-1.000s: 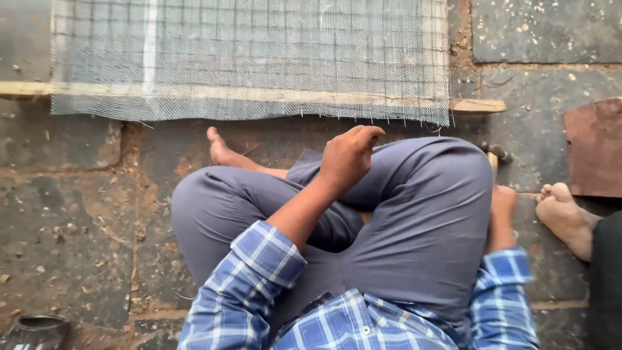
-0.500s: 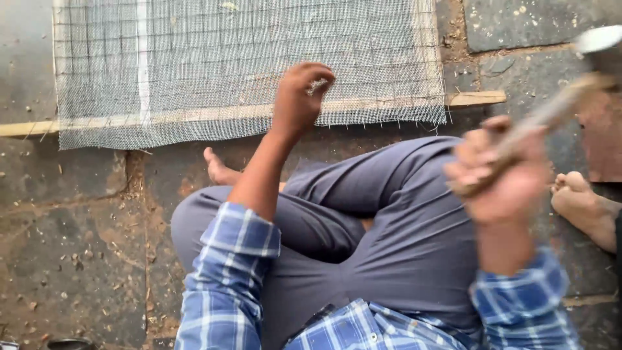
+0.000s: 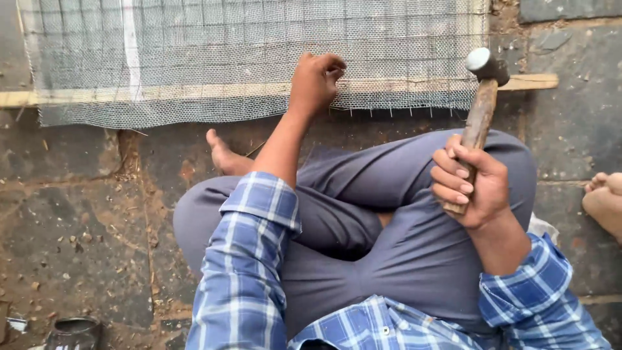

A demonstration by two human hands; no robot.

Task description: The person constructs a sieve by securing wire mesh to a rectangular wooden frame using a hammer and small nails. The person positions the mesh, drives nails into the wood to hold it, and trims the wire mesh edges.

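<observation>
1. Seated cross-legged on the stone floor point(image 3: 84, 214), in grey trousers point(image 3: 402, 246) and a blue checked shirt point(image 3: 249, 259), nearest the camera.
2. Small dark tin point(image 3: 74, 332) at the near left edge of the floor, partly cut off.
3. Right hand point(image 3: 470, 188) raised above the right knee, grip fully closed round the lower end of the wooden handle of a hammer point(image 3: 481, 110); handle tilted up and away, metal head topmost, over the far strip of wood.
4. Another person's bare foot point(image 3: 604, 198) at the right edge of the floor, apart from the hammer hand.
5. Own bare foot point(image 3: 223, 155) poking out on the floor just before the mesh edge.
6. Left hand point(image 3: 314, 81) stretched forward, grip pinched tight with fingertips point(image 3: 335, 65) pressed down on the mesh over the wooden strip; what is held between them too small to tell.
7. Wire mesh point(image 3: 227, 45) spread flat across the far edge of the floor, near border frayed and overhanging a long wooden batten point(image 3: 531, 82) lying left to right beneath.
</observation>
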